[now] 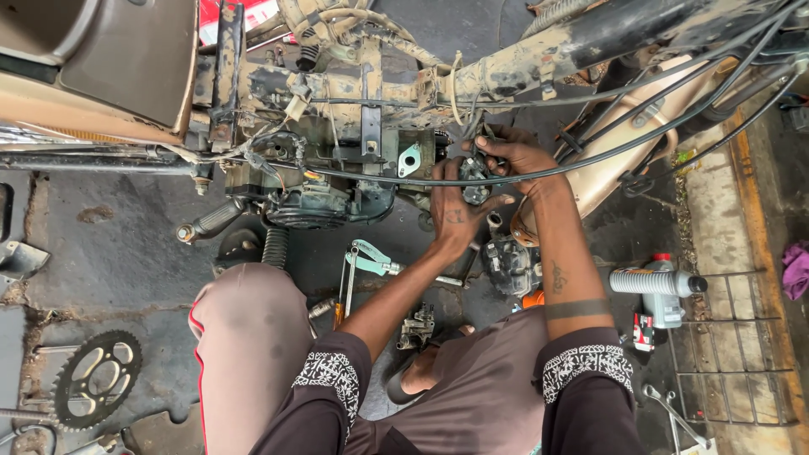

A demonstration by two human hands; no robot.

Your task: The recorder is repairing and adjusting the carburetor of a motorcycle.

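- Two bent knees in mauve trousers (253,337) are seen nearest the camera, with two dark sleeves with white patterned cuffs (330,371) above them.
- One left hand (455,221) is closed from below on a small dark metal engine part (474,179), beside the mud-caked motorcycle engine (337,181).
- One right hand (516,153) is curled over the top of the same part, fingers bent around it.
- One grey plastic oil bottle with a red cap (661,286) lies on its side on the floor to the right; its contents cannot be told.
- One toothed steel sprocket (95,379) lies on the floor at lower left.
- One teal-handled tool (371,259) and two loose grey metal assemblies (510,265) are seen on the floor beneath the arms.
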